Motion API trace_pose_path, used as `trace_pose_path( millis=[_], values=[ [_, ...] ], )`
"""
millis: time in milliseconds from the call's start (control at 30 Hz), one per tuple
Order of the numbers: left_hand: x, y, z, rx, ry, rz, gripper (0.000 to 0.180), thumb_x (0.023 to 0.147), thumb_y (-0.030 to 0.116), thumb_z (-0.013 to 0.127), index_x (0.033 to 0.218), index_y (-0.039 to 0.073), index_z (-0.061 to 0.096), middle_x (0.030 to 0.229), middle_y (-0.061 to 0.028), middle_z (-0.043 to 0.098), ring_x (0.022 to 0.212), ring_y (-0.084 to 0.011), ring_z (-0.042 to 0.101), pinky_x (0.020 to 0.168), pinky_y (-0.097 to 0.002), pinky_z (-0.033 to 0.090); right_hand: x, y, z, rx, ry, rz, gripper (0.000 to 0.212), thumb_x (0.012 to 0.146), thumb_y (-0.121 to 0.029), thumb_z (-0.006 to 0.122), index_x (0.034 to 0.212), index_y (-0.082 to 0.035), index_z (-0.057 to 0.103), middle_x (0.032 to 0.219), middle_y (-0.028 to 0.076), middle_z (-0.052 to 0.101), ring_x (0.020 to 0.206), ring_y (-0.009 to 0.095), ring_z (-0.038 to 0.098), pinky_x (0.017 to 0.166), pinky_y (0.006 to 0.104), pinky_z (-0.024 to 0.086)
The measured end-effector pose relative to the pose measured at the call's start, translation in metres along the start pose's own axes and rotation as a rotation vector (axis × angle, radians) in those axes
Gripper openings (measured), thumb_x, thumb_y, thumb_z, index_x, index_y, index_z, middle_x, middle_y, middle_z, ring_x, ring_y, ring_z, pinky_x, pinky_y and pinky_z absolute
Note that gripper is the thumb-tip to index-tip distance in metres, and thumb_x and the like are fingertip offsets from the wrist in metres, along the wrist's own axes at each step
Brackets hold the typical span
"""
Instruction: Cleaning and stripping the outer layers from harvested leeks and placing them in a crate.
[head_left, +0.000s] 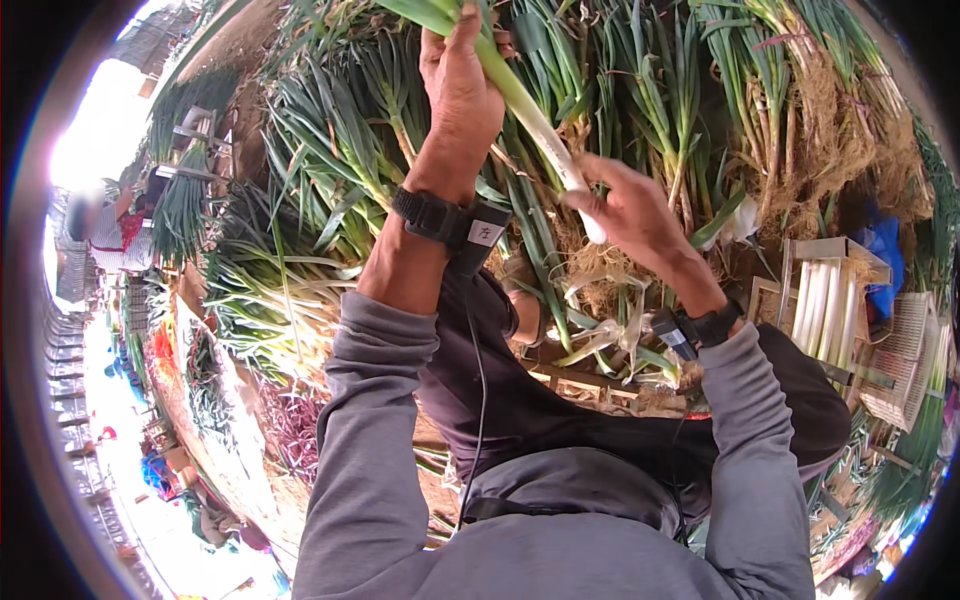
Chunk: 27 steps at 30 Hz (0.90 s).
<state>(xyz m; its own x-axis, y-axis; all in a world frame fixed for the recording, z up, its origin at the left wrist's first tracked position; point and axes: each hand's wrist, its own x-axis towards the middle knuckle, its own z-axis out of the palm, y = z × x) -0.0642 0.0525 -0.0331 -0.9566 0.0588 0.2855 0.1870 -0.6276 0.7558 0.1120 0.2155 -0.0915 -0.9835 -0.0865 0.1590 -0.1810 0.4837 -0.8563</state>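
Observation:
My left hand [465,85] is wrapped round the upper, green part of a long green onion [530,112] near the top of the view. Its stalk slants down to the right and turns white toward the lower end. There my right hand [638,212], slightly blurred, has its thumb and fingers closed on the white shank. The white tip shows just below the thumb, without the root tuft seen on others. Beyond both hands lie green onions [670,90] in a thick layer, with brown, hairy roots [600,265].
To the right, cleaned white stalks [825,310] lie in a wooden frame beside a pale plastic basket [900,355] and blue plastic [882,250]. Loose peelings [625,335] are near my knees. More green onions [270,310] spread at left. Another person [120,230] is at the far left.

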Motion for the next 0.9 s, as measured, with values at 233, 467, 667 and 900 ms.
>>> trace_pose_path(
  millis=[233,467,667,900],
  values=[
    [0.01,-0.002,-0.023,0.038,0.159,0.061,0.025,0.09,0.01,0.072,0.112,0.012,0.06,0.098,-0.0017,0.061,0.075,-0.0217,0.061,0.069,-0.038,0.051,-0.082,0.093,0.026,-0.248,-0.389,0.335,0.03,0.099,-0.029,0.061,0.118,-0.006,0.063,0.1,0.016,0.066,0.073,0.019,0.063,0.063,0.0321,0.054],
    [0.015,0.006,-0.036,0.049,0.172,0.101,0.033,0.089,0.008,0.072,0.117,0.01,0.056,0.101,-0.0057,0.059,0.074,-0.0252,0.064,0.069,-0.0392,0.054,-0.065,0.074,-0.028,0.193,0.033,0.271,0.074,0.085,-0.036,0.077,0.145,-0.006,0.045,0.143,0.015,0.048,0.081,0.017,0.066,0.069,0.0319,0.063],
    [0.015,0.012,-0.032,-0.133,0.391,0.02,0.032,0.093,0.007,0.067,0.119,0.01,0.049,0.11,-0.0074,0.051,0.096,-0.0217,0.051,0.08,-0.039,0.052,-0.059,0.031,0.005,0.682,0.025,0.452,0.064,0.086,-0.02,0.079,0.141,-0.007,0.049,0.111,0.011,0.063,0.067,0.011,0.061,0.068,0.0328,0.064],
    [0.002,0.006,-0.054,-0.259,0.494,-0.25,0.028,0.101,0.021,0.059,0.113,0.002,0.043,0.1,-0.011,0.045,0.089,-0.0226,0.05,0.075,-0.0358,0.056,-0.056,0.042,0.021,0.148,0.124,-0.328,0.034,0.098,-0.018,0.064,0.131,-0.009,0.059,0.085,0.006,0.066,0.071,0.01,0.061,0.055,0.0276,0.056]
  ],
)
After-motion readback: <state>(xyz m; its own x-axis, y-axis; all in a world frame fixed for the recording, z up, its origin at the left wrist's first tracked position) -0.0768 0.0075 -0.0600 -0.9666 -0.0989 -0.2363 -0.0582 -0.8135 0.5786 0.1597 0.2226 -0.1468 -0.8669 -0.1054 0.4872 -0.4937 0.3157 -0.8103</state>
